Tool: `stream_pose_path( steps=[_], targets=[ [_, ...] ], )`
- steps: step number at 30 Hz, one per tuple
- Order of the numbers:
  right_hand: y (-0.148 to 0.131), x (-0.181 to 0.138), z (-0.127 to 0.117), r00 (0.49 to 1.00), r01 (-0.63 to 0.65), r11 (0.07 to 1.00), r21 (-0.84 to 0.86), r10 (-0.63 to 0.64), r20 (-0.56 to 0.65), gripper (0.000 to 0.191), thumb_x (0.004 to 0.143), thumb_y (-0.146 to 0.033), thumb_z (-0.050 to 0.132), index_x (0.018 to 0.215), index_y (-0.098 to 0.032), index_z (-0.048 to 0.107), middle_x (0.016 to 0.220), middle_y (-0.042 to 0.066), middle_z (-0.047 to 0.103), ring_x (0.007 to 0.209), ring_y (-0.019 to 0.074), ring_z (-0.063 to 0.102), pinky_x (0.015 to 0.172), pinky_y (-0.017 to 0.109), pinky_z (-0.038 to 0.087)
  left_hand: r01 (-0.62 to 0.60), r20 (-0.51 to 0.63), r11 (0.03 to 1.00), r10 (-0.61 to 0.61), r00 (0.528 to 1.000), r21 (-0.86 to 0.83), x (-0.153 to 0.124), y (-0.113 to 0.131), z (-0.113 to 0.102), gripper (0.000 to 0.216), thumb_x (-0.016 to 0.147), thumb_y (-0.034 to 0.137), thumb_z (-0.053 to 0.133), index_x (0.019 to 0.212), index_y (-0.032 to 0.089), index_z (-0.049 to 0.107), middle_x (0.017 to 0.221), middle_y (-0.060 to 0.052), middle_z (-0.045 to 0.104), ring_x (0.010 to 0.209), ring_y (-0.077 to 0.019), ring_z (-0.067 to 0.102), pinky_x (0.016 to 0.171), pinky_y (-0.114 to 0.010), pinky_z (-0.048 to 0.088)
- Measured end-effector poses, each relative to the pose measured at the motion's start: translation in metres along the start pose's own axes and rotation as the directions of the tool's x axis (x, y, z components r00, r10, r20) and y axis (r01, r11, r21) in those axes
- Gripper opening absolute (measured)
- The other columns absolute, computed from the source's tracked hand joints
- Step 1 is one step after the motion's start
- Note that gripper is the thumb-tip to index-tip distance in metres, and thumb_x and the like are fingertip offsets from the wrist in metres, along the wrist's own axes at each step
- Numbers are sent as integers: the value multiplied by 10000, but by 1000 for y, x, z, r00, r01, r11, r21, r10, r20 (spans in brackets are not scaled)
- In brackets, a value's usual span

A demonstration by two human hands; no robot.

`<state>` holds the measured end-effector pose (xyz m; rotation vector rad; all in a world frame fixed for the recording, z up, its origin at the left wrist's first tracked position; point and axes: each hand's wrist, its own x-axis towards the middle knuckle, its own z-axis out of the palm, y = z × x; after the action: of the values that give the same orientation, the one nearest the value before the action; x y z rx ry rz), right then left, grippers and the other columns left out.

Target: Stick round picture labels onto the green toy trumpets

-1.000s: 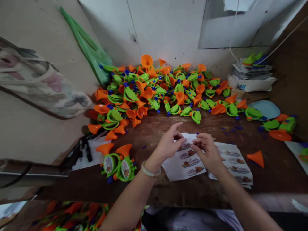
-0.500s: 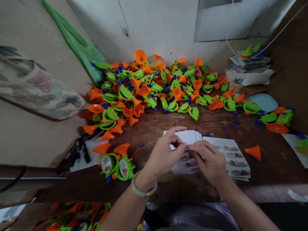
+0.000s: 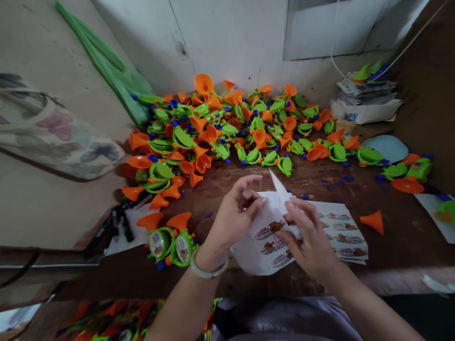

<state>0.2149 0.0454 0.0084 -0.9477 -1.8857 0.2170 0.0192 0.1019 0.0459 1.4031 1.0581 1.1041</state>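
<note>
A white sticker sheet (image 3: pixel 261 258) printed with bears and rainbows is raised and tilted between my hands. My left hand (image 3: pixel 236 210), with a pale bangle at the wrist, pinches its upper part between thumb and fingers. A pointed white flap of paper (image 3: pixel 279 187) sticks up from the fingers of my right hand (image 3: pixel 309 237), which grips the sheet's right side. Whether the flap is peeled backing or a folded corner I cannot tell. Beside my right hand lies a stack of similar sticker sheets (image 3: pixel 350 237). Two green and orange toys (image 3: pixel 183 248) with round stickers stand left of my left hand.
Many green toys with orange funnels (image 3: pixel 185 137) are heaped along the wall. One loose orange funnel (image 3: pixel 374 221) lies at the right, near small blue pieces (image 3: pixel 341 181). Black pens (image 3: pixel 122 225) rest at the left. A paper stack (image 3: pixel 368 102) and a light-blue lid-like piece (image 3: pixel 386 147) are behind.
My hands have drawn slightly apart. The sticker sheet has been lifted and tilted, showing more of its printed bears, and a white flap now stands up at my right fingers.
</note>
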Motion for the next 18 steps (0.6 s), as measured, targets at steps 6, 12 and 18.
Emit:
stream_pose_path(
  steps=[6, 12, 18],
  targets=[
    [10, -9, 11, 999, -46, 986, 160, 47, -6, 692, 1062, -150, 576, 1662, -354, 296, 1117, 43, 762, 942, 169, 765, 841, 300, 674, -20, 98, 988, 5, 995, 152, 0, -4, 6, 416, 893, 235, 636, 1306, 196, 599, 781, 28, 698, 676, -130, 595, 640, -246, 437],
    [8, -12, 12, 996, -56, 994, 98, 63, -61, 666, 1031, -138, 620, 1616, -329, 366, 959, 8, 822, 796, 176, 803, 776, 291, 681, 16, 135, 995, -30, 990, 103, 2, -6, 11, 397, 855, 218, 649, 1251, 206, 624, 746, 40, 674, 685, -140, 620, 666, -252, 458],
    [13, -21, 15, 987, 90, 990, -105, -103, -127, 663, 963, 3, 596, 1502, -375, 513, 888, -10, 845, 727, 210, 802, 697, 323, 689, 86, 55, 984, -96, 994, 157, 11, -23, 21, 426, 832, 177, 643, 1254, 203, 584, 774, 15, 720, 661, -153, 622, 624, -257, 437]
  ],
)
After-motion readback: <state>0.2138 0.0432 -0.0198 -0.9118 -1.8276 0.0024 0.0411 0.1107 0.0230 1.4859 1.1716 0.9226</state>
